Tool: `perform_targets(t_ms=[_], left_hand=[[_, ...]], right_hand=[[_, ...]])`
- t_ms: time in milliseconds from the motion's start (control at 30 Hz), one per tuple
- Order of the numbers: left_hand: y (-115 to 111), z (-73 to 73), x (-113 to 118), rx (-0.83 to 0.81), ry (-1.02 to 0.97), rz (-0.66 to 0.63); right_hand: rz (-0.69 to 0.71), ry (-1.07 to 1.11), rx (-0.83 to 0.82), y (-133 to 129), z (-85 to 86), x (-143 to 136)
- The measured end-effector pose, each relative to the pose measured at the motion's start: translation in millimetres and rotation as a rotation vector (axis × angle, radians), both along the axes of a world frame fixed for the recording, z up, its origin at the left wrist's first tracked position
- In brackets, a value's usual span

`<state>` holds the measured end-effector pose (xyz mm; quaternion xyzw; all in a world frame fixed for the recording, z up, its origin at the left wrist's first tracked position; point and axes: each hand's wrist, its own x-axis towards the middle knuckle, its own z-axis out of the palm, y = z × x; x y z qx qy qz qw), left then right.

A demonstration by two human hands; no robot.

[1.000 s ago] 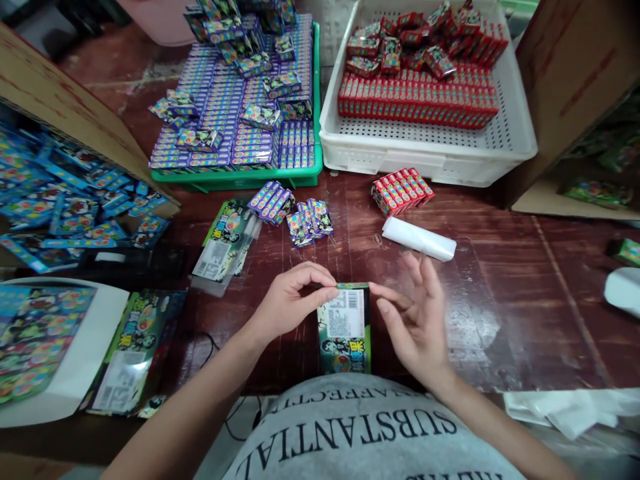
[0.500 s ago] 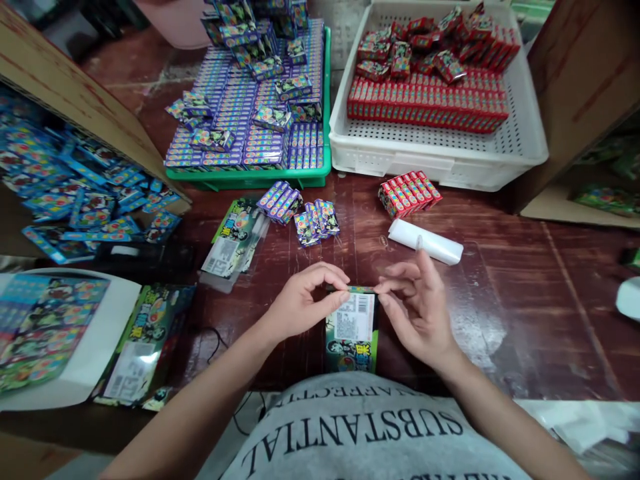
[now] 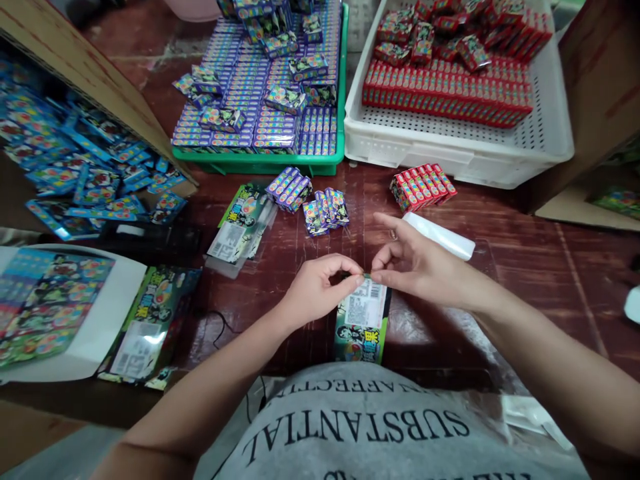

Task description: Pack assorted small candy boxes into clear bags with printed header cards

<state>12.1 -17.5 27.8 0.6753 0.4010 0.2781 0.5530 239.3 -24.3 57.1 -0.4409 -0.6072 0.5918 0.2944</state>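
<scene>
In front of my body a green and black printed packet (image 3: 363,320) hangs or lies with a white barcode label facing me. My left hand (image 3: 323,287) pinches its top edge between thumb and index finger. Close beside it, my right hand (image 3: 417,270) pinches the same edge with thumb and fingertips, its index finger stretched out and a ring on one finger. Whether the packet's mouth is parted is hidden by the fingertips. Beyond the hands lie small groups of purple candy boxes (image 3: 326,212) and a row of red candy boxes (image 3: 423,187).
At the back stand a green tray (image 3: 260,163) of purple boxes and a white crate (image 3: 455,150) of red ones. Another flat packet (image 3: 237,230) and a white roll (image 3: 443,237) lie on the table. Left are a carton (image 3: 115,93), blue boxes (image 3: 100,190) and a filled packet (image 3: 145,327).
My right hand has turned, its index finger now pointing left, and its fingertips have come nearer to my left hand along the packet's top edge. The whole view has shifted slightly.
</scene>
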Motion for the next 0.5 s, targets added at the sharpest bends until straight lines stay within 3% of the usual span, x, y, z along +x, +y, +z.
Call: perform_targets(t_ms=[200,300,400,500], left_hand=[[1,-1.8,-2,-0.022,-0.013,-0.012],[1,-2.4,-3,-0.023,-0.010,-0.014],[0,-2.0,-4,-0.042,0.018,-0.005],[-1,-3.7,-4,-0.095,0.040,0.012]], right_hand=[[-0.139,-0.157,0.127,-15,-15.6,-11],[-0.234,-0.411,0.431,-29,-18.0,-14],[-0.205,-0.650,0.753,-40,-23.3,-16],[-0.129,-0.730,0.820,-42,-28.4,-19]])
